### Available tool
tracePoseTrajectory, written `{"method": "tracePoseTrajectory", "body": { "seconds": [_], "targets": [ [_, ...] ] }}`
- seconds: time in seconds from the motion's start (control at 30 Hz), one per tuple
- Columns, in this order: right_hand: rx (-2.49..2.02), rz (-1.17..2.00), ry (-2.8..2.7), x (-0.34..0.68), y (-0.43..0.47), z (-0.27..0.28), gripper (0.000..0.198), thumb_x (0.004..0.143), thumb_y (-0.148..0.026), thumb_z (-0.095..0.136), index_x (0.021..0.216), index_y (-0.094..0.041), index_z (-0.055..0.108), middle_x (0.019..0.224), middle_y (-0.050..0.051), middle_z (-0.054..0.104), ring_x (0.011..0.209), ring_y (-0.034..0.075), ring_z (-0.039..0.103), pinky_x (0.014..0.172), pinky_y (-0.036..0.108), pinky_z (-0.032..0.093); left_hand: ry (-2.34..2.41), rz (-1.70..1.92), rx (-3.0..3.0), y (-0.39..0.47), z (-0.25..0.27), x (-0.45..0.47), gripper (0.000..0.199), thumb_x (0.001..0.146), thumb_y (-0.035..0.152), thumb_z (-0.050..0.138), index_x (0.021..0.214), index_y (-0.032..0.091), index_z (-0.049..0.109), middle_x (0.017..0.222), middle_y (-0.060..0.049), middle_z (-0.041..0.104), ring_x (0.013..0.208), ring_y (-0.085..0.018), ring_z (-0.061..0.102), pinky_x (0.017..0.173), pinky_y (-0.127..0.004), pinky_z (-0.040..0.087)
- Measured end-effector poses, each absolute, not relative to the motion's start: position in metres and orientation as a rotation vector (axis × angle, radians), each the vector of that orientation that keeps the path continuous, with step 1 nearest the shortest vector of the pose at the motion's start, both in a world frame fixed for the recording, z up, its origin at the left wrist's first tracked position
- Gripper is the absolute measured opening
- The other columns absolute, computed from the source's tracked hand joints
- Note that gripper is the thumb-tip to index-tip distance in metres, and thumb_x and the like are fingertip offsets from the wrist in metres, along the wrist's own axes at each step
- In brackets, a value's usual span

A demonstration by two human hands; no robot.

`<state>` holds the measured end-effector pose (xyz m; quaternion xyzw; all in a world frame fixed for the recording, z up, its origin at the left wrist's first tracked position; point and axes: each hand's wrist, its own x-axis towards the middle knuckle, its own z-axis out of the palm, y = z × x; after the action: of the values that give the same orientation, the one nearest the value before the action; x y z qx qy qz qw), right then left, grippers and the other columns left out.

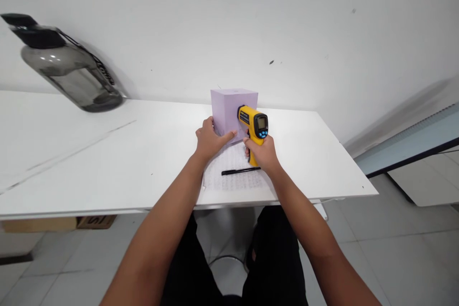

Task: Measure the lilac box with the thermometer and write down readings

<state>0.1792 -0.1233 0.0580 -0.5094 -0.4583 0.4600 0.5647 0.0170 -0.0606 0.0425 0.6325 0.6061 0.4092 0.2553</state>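
The yellow thermometer gun (pixel 253 123) is pointing forward at mid-frame, the right hand (pixel 266 154) gripping it, seemingly to aim at the lilac box (pixel 231 112) just beyond, which the left hand (pixel 210 140) is clasping, probably for steadiness.

Left hand (pixel 208 142) holds lilac box (pixel 231 109) on table (pixel 89 167), thumb on face. Right hand (pixel 267 153) grips yellow thermometer (pixel 252 122), nose at same face; contact unclear. Pen (pixel 238 171) on sheet (pixel 233 182). Bottle (pixel 70 69) left, by wall (pixel 186 33).

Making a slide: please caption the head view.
Left hand holding a lilac box, right hand pointing a yellow pistol-shaped meter at it.
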Motion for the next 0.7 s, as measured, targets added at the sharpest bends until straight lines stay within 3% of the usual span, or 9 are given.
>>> {"method": "tracePoseTrajectory", "body": {
  "seconds": [0.13,0.23,0.3,0.4,0.53,0.7],
  "targets": [
    [-1.195,1.079,-1.144,0.179,-0.122,0.056,0.037,0.07,-0.042,0.077,0.094,-0.018,0.06,0.058,-0.006,0.056,0.048,0.013,0.052,0.051,0.03,0.048,1.644,1.124,1.691,-0.058,0.039,0.016,0.077,0.064,0.063,0.078,0.124,0.025,0.05,0.129,-0.01,0.06,0.121,-0.032,0.057,0.106,-0.051,0.042],
    [-1.248,0.834,-1.27,0.192,-0.118,0.055,0.039,0.076,-0.048,0.072,0.1,-0.019,0.06,0.071,-0.001,0.062,0.061,0.016,0.058,0.062,0.033,0.05,1.652,1.121,1.624,-0.055,0.036,0.014,0.08,0.065,0.066,0.076,0.127,0.023,0.05,0.13,-0.01,0.061,0.12,-0.031,0.058,0.106,-0.049,0.042],
    [-1.36,0.593,-1.376,0.211,-0.114,0.058,0.047,0.079,-0.05,0.069,0.113,-0.02,0.057,0.085,0.002,0.068,0.072,0.02,0.062,0.069,0.035,0.051,1.651,1.108,1.548,-0.053,0.035,0.013,0.081,0.067,0.069,0.073,0.128,0.022,0.05,0.131,-0.012,0.062,0.122,-0.031,0.058,0.105,-0.047,0.044],
    [-1.618,0.424,-1.593,0.247,-0.106,0.062,0.069,0.081,-0.048,0.065,0.139,-0.018,0.04,0.103,0.011,0.071,0.079,0.026,0.065,0.073,0.04,0.05,1.652,1.079,1.472,-0.051,0.033,0.012,0.08,0.069,0.072,0.07,0.128,0.021,0.051,0.131,-0.014,0.063,0.124,-0.033,0.058,0.103,-0.046,0.045],
    [-1.901,0.303,-1.773,0.279,-0.098,0.059,0.06,0.089,-0.037,0.054,0.141,-0.01,0.039,0.119,0.021,0.068,0.092,0.031,0.066,0.076,0.039,0.048,1.662,1.071,1.465,-0.048,0.032,0.011,0.083,0.069,0.074,0.069,0.13,0.02,0.052,0.129,-0.015,0.064,0.125,-0.034,0.057,0.104,-0.046,0.044],
    [-2.049,0.096,-1.971,0.285,-0.093,0.044,0.047,0.092,-0.041,0.055,0.133,-0.017,0.056,0.118,0.014,0.069,0.106,0.031,0.062,0.09,0.041,0.042,1.68,1.072,1.464,-0.045,0.029,0.01,0.084,0.069,0.078,0.066,0.128,0.019,0.054,0.128,-0.015,0.065,0.123,-0.035,0.058,0.105,-0.047,0.043]
  ]
}}
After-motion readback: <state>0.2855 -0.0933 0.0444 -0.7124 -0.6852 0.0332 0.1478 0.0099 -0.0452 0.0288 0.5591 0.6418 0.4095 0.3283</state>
